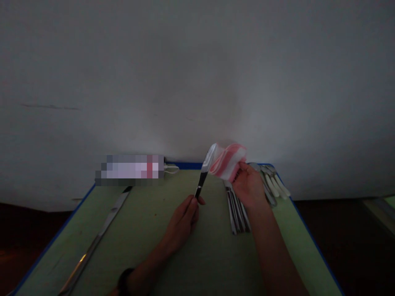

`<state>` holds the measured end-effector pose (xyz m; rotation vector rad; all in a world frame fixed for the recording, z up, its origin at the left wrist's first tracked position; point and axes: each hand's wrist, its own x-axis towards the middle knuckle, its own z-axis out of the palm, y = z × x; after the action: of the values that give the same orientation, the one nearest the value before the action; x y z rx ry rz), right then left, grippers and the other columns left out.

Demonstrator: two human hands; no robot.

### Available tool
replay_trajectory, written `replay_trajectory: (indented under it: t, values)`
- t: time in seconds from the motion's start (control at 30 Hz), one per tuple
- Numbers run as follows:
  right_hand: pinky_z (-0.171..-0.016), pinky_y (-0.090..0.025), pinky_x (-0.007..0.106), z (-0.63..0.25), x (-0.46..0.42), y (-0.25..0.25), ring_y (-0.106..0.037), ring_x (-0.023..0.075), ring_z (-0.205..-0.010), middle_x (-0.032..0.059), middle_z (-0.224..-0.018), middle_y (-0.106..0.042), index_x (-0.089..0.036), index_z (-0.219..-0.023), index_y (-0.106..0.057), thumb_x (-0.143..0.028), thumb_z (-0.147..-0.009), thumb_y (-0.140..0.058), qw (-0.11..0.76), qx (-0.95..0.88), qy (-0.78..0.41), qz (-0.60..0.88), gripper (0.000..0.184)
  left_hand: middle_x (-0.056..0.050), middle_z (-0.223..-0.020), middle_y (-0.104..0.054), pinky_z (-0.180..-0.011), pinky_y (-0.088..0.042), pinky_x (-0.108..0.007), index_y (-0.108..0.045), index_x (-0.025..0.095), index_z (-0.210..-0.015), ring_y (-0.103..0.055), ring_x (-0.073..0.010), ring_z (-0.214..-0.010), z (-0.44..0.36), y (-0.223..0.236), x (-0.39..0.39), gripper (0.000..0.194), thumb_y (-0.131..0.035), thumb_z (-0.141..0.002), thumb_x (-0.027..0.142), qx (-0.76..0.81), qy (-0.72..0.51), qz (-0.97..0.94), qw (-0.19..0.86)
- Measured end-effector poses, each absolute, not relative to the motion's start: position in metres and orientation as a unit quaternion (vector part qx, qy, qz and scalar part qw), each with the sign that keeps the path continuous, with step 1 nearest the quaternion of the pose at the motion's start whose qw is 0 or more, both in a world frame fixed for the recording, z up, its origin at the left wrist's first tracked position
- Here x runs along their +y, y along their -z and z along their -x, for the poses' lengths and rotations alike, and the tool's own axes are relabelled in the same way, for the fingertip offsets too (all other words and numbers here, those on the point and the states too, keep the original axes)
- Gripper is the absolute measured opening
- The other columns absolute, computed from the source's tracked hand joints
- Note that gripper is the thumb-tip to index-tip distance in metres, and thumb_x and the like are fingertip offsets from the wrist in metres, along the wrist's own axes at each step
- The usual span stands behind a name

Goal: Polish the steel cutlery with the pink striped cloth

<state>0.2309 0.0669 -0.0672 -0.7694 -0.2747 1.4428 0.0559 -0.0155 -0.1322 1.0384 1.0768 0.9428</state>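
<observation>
My left hand is closed around the lower handle of a table knife, held up at a slant over the table with its blade pointing away. A pink-and-white striped cloth is pinched in the fingers of my right hand. The cloth's left edge meets the shiny blade; whether it wraps around it, I cannot tell. Under and beside my right wrist lies a row of metal cutlery, its far ends partly hidden by the cloth and hand.
The pale green table has a blue edge and stands against a grey wall. Spoons and white-handled cutlery lie at the back right. Long metal cutlery lies along the left side. A pixelated object sits at the back left.
</observation>
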Motion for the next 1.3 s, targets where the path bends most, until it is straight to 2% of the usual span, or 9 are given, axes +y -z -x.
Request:
replay_trajectory:
  t: [0.33,0.63,1.17,1.3]
  values:
    - [-0.07,-0.052,0.024,-0.2289,0.0638,0.0641,-0.063,0.0119,-0.068,-0.0021,-0.068,-0.068,-0.02,-0.081,-0.062,-0.012,-0.079,-0.045,0.674,-0.093,-0.655,0.328,0.019,0.008,-0.057,-0.028,-0.04,-0.021,-0.016,-0.051,0.019,-0.095,-0.025,-0.007,-0.046,-0.0561,0.1371,-0.0173,0.032,-0.038,-0.092,0.048,0.464,-0.415,-0.47,0.626]
    - [-0.075,-0.053,0.026,-0.229,0.0621,0.06,-0.065,0.0118,-0.066,-0.0002,-0.067,-0.068,-0.018,-0.087,-0.06,-0.011,-0.085,-0.034,0.649,-0.062,-0.688,0.319,0.027,0.008,-0.055,-0.03,-0.04,-0.023,-0.016,-0.051,0.019,-0.095,-0.028,-0.0076,-0.046,-0.0559,0.1332,-0.0182,0.031,-0.036,-0.092,0.046,0.472,-0.419,-0.517,0.578]
    - [-0.074,-0.053,0.03,-0.2281,0.0624,0.0679,-0.064,0.014,-0.07,-0.0007,-0.073,-0.069,-0.02,-0.086,-0.062,-0.018,-0.081,-0.047,0.634,-0.119,-0.703,0.3,0.016,0.008,-0.056,-0.03,-0.041,-0.023,-0.017,-0.052,0.018,-0.097,-0.029,-0.0081,-0.047,-0.0564,0.1355,-0.0169,0.033,-0.037,-0.092,0.047,0.479,-0.414,-0.522,0.572]
    - [-0.071,-0.052,0.028,-0.2226,0.0602,0.0657,-0.063,0.0131,-0.069,-0.0008,-0.074,-0.069,-0.02,-0.082,-0.062,-0.017,-0.079,-0.05,0.62,-0.116,-0.709,0.315,0.013,0.008,-0.055,-0.029,-0.042,-0.023,-0.017,-0.052,0.018,-0.097,-0.029,-0.0085,-0.047,-0.0554,0.1368,-0.0158,0.034,-0.035,-0.092,0.047,0.482,-0.398,-0.535,0.568]
